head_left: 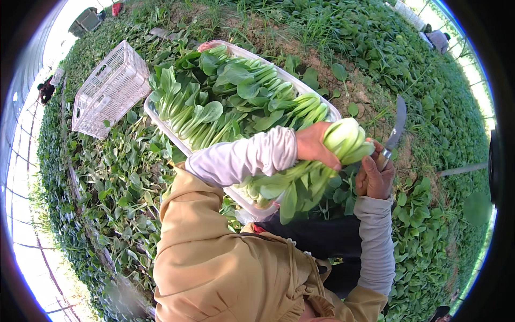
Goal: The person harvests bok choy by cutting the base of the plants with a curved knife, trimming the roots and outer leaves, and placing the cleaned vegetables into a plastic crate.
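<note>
My left hand grips a bunch of bok choy, its pale stem ends up and its leaves hanging down below the wrist. In my right hand is a knife with a wooden handle and a curved metal blade, which points away from me. The right fingertips are at the edge of the stem ends. Beneath my left forearm lies a white plastic crate, filled with rows of bok choy. Some of the crate's near side is hidden by the sleeve and the held leaves.
A stack of white slatted crates stands on the plants at the left. Leafy plants grow on both sides, with bare soil beyond the full crate. Other people are far off at the left and upper right. Dark bins stand at the upper left.
</note>
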`<state>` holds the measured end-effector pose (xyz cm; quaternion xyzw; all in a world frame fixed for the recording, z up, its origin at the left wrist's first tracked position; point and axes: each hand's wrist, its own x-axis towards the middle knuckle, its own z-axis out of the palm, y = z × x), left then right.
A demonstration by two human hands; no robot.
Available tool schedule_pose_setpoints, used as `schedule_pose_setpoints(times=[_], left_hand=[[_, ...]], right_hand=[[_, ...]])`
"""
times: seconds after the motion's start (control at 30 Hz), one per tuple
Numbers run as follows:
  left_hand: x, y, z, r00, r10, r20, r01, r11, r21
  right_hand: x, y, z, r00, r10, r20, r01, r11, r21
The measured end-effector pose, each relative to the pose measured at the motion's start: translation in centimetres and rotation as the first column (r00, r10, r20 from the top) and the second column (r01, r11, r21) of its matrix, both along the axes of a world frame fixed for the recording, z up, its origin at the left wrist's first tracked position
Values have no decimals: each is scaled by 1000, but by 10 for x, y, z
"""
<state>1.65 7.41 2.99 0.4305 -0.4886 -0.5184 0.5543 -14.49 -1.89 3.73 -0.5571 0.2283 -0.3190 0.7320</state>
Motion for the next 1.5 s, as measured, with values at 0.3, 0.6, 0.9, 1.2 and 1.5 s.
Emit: schedule_pose_setpoints(times=[0.3,0.6,0.9,1.2,1.5], left_hand=[[238,38,68,119,598,793,-692,623,-365],[337,0,-92,-299,28,954,-921,252,-296],[443,-21,-251,-358,80,930,-884,290,-365],[294,-82,-231,-265,573,776,-528,587,-613],[64,-44,-262,172,244,955,-136,966,-222]], right_hand=[[67,47,-115,970,12,-243,-10,1000,11],[83,78,-147,889,18,-458,-251,856,-453],[79,48,-139,897,178,-405,-383,771,-509],[70,64,-175,988,92,-125,-149,785,-601],[78,66,-169,993,24,-115,-82,836,-543]])
